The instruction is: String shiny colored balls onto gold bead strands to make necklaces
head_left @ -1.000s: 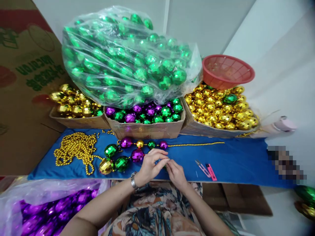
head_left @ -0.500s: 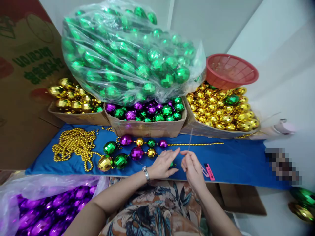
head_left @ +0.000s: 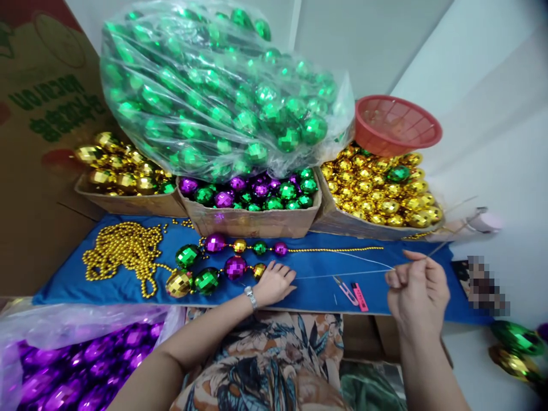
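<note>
On the blue cloth [head_left: 319, 291], faceted purple, green and gold balls form a string laid in a loop, one purple ball [head_left: 235, 268] lying left of my left hand [head_left: 274, 283]. That hand is closed low over the string's near end, beside a gold ball [head_left: 259, 270]; what lies beneath its fingers is hidden. Pale thread [head_left: 342, 276] stretches from there to my right hand [head_left: 419, 285], which is raised at the right, pinching the thread. A thin needle-like line sticks out past its fingers. Small gold beads [head_left: 338, 249] continue the string's far side.
Pink-handled snips [head_left: 346, 291] and a pink cutter [head_left: 359, 297] lie between my hands. Piled gold bead strands [head_left: 122, 251] sit left. Behind stand cardboard boxes [head_left: 252, 222] of balls, a bag of green balls [head_left: 214, 97] and a red basket [head_left: 398, 125]. Purple balls [head_left: 85, 371] fill a bag at lower left.
My right hand has moved away to the right, drawing the thread out long. My left hand has shifted slightly left and curled down over the string's near end.
</note>
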A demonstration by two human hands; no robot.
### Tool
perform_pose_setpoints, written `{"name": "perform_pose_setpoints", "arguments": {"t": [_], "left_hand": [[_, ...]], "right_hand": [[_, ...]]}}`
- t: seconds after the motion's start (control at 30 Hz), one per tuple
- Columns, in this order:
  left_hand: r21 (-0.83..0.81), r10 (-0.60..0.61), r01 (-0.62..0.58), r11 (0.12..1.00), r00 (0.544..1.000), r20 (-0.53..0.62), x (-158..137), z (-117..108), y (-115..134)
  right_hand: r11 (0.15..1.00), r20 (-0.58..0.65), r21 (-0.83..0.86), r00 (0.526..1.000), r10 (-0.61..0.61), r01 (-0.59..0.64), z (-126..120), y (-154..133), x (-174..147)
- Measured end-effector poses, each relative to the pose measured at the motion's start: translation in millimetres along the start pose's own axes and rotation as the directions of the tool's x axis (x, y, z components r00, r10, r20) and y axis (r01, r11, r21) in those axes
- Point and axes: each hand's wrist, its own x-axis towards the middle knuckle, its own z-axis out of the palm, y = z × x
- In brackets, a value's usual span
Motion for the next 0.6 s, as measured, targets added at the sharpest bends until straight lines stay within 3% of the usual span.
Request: {"name": "perform_pose_setpoints", "arguments": {"t": [0.2,0.33,0.4,0.5,0.6], "left_hand": [[0.026,-0.016,0.016,1.000,1.000,-0.007,-6.0,2.5,-3.5],[0.048,0.015,-0.013,0.999,0.999,-0.047,-24.6,-15.8,0.1],[0.090,-0.010,0.021,0.996,0.993,-0.113,-44.8,-33.9,-2.3],[0.187,-0.140,0.178,0.966,0.970,-0.200,-87.2,-62.2,-16.9],[0.311,-0.238,0.275,0.910,0.959,-0.152,-132.7,-78.3,-39.3]], "right_hand": [[0.996,-0.104,-0.006,0.990,0.093,-0.094,-23.2,33.7,4.7],[0.994,-0.149,-0.049,0.985,0.085,-0.093,-36.4,50.1,3.1],[0.994,-0.165,-0.074,0.984,0.068,-0.081,-42.4,54.3,3.1],[0.991,-0.189,-0.110,0.981,0.053,-0.074,-50.3,58.9,4.8],[0.989,-0.206,-0.136,0.978,0.030,-0.059,-54.5,63.7,8.6]]}}
